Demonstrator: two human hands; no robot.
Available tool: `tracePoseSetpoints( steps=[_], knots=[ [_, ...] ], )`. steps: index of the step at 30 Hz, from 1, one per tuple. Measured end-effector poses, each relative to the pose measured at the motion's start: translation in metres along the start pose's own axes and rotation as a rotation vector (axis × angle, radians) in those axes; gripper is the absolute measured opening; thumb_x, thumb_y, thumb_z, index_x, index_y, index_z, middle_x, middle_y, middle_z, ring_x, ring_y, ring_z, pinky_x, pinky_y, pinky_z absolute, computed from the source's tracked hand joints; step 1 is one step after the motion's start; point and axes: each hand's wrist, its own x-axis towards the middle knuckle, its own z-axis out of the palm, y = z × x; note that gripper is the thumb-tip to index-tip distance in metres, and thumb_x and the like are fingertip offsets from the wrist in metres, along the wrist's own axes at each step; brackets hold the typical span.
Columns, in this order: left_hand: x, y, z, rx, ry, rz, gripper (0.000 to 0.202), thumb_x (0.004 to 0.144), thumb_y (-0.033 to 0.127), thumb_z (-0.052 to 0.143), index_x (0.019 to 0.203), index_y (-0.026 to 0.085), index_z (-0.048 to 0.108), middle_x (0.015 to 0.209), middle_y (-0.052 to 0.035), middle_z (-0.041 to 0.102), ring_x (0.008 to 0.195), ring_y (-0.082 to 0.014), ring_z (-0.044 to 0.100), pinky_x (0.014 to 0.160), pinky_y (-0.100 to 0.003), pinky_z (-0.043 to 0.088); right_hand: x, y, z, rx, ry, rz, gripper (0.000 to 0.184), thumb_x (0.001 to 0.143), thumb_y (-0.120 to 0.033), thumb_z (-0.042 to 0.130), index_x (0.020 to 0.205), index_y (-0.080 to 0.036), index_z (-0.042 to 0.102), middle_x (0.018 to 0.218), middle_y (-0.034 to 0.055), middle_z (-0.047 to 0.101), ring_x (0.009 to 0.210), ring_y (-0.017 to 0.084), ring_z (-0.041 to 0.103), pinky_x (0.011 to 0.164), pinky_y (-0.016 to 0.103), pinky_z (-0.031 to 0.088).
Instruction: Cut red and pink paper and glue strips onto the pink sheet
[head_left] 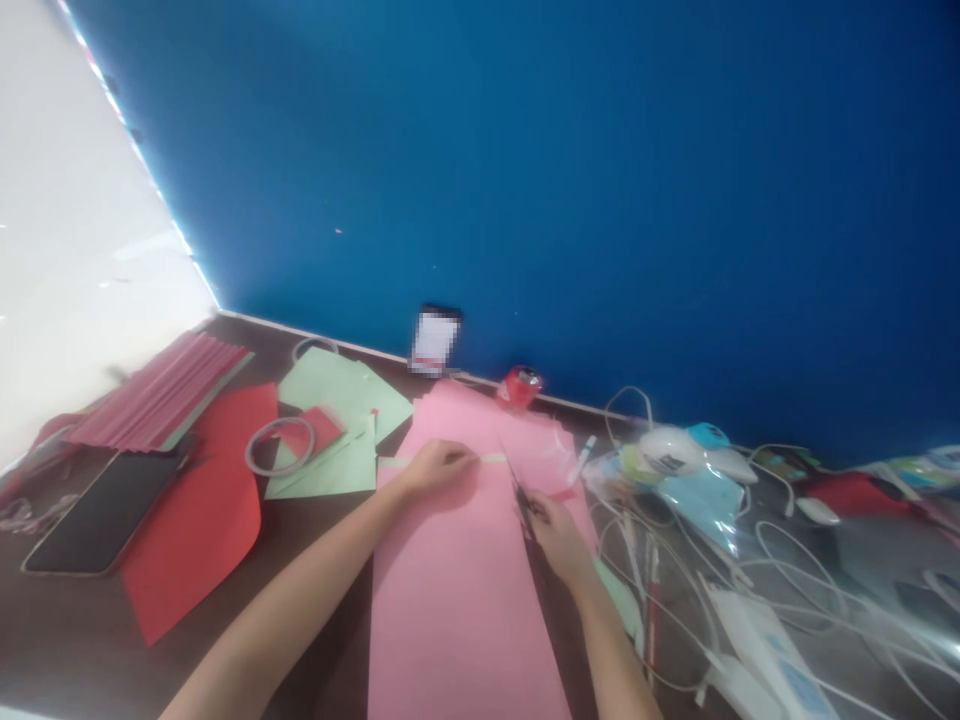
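Note:
My left hand (435, 467) is closed, pinching a thin pale green paper strip (491, 458) that lies across a large pink paper sheet (457, 590). My right hand (553, 525) grips a pair of scissors (520, 492), whose blades point up toward the strip's right end. Both hands rest over the pink sheet on a dark table (67, 630).
Left of the pink sheet lie green paper sheets (337, 400), a tape ring (276, 447), a red sheet (202, 500), a pleated pink paper (161, 390) and a phone (101, 515). A red tape roll (519, 386) stands by the blue wall. White cables (750, 600) and plastic bags clutter the right.

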Motion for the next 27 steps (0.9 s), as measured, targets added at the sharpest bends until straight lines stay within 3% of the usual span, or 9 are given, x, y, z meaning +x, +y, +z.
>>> tracePoseSetpoints(
  steps=[9, 14, 18, 23, 25, 27],
  knots=[
    [0.005, 0.004, -0.008, 0.225, 0.016, 0.126, 0.022, 0.073, 0.030, 0.051, 0.068, 0.012, 0.061, 0.061, -0.0031, 0.057, 0.059, -0.0138, 0.052, 0.050, -0.022, 0.039, -0.002, 0.006, 0.002, 0.164, 0.043, -0.018, 0.041, 0.072, -0.059, 0.052, 0.076, -0.019, 0.061, 0.078, 0.0074, 0.066, 0.081, 0.024, 0.061, 0.074, 0.035, 0.048],
    [0.005, 0.003, -0.007, 0.267, 0.024, 0.168, 0.022, 0.074, 0.029, 0.050, 0.067, 0.012, 0.061, 0.061, -0.0035, 0.058, 0.060, -0.0145, 0.053, 0.052, -0.023, 0.040, -0.006, 0.021, 0.003, -0.018, 0.243, 0.064, 0.035, 0.069, -0.051, 0.059, 0.083, -0.019, 0.055, 0.076, 0.0055, 0.063, 0.074, 0.022, 0.061, 0.069, 0.034, 0.048],
    [0.006, 0.001, -0.007, 0.298, 0.022, 0.180, 0.024, 0.075, 0.030, 0.047, 0.066, 0.012, 0.060, 0.063, -0.0033, 0.058, 0.060, -0.0143, 0.053, 0.051, -0.023, 0.040, -0.010, 0.017, 0.003, -0.137, 0.379, -0.033, 0.037, 0.068, -0.048, 0.061, 0.090, -0.019, 0.053, 0.086, 0.0069, 0.062, 0.080, 0.022, 0.060, 0.075, 0.035, 0.047],
    [0.009, 0.000, -0.011, 0.360, 0.013, 0.213, 0.024, 0.076, 0.029, 0.046, 0.064, 0.013, 0.059, 0.066, -0.0025, 0.060, 0.063, -0.0141, 0.054, 0.053, -0.022, 0.040, -0.011, 0.014, -0.006, -0.295, 0.641, -0.112, 0.046, 0.072, -0.049, 0.056, 0.103, -0.016, 0.050, 0.098, 0.0124, 0.060, 0.087, 0.024, 0.057, 0.080, 0.037, 0.044],
    [0.010, -0.001, -0.013, 0.382, 0.009, 0.228, 0.025, 0.076, 0.029, 0.045, 0.066, 0.013, 0.061, 0.069, -0.0029, 0.062, 0.065, -0.0147, 0.055, 0.055, -0.022, 0.041, -0.011, 0.015, -0.010, -0.407, 0.643, -0.056, 0.044, 0.072, -0.049, 0.055, 0.100, -0.015, 0.051, 0.097, 0.0126, 0.060, 0.088, 0.025, 0.057, 0.079, 0.037, 0.043],
    [0.010, -0.002, -0.013, 0.403, 0.011, 0.251, 0.025, 0.077, 0.028, 0.045, 0.070, 0.013, 0.063, 0.073, -0.0034, 0.064, 0.069, -0.0156, 0.056, 0.058, -0.023, 0.042, -0.012, 0.016, -0.013, -0.533, 0.552, 0.066, 0.040, 0.072, -0.048, 0.054, 0.097, -0.017, 0.053, 0.096, 0.0112, 0.061, 0.088, 0.026, 0.057, 0.074, 0.036, 0.042]
  ],
)
